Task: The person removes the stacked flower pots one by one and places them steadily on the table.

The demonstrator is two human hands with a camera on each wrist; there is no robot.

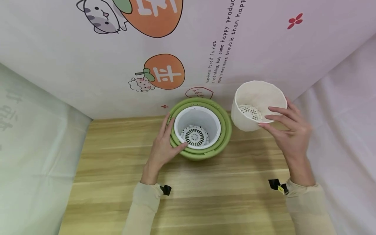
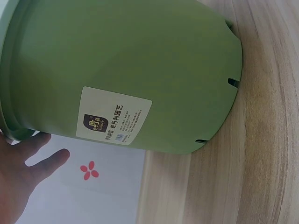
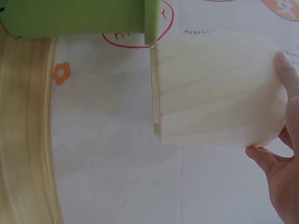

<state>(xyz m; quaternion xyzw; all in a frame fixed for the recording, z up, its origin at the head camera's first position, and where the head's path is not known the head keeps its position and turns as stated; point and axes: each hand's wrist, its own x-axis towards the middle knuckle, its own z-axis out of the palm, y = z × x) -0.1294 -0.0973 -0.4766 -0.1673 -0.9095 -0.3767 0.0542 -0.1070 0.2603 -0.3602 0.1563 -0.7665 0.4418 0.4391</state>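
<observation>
Left hand rests against the near-left side of the green pot, fingers relaxed along its rim and the thumb tip touching the rim of the white inner basket seated inside it. That pot stands on the wooden table near its far edge, close to the printed backdrop cloth. Right hand holds a cream pot lifted just right of the green one, tilted so its opening faces the camera; fingers curl over its rim into the opening while the thumb presses the outer wall. A perforated floor shows inside it. White cloth hangs along the table's right edge, pale green cloth along its left.
</observation>
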